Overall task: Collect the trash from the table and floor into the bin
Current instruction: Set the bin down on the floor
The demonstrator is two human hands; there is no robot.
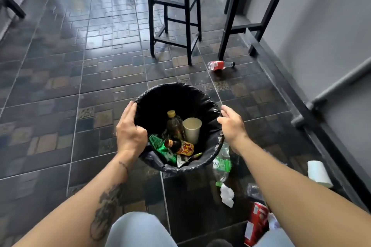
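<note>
A round bin (176, 90) lined with a black bag stands on the tiled floor in front of me. Inside lie a brown bottle (175, 124), a paper cup (192, 129), a small bottle with a red and yellow label (180, 146) and a green wrapper (160, 146). My left hand (129, 128) grips the bin's left rim. My right hand (232, 124) rests on its right rim with fingers curved. On the floor lie a red-labelled bottle (219, 65), a clear bottle with a green label (221, 164), crumpled tissue (226, 195), a red carton (257, 224) and a white cup (318, 172).
A black stool (174, 16) and black table legs (236, 26) stand beyond the bin. A grey wall with a pipe (331, 86) runs along the right. My knee in light jeans (138, 230) is at the bottom edge. Open tiled floor stretches to the left.
</note>
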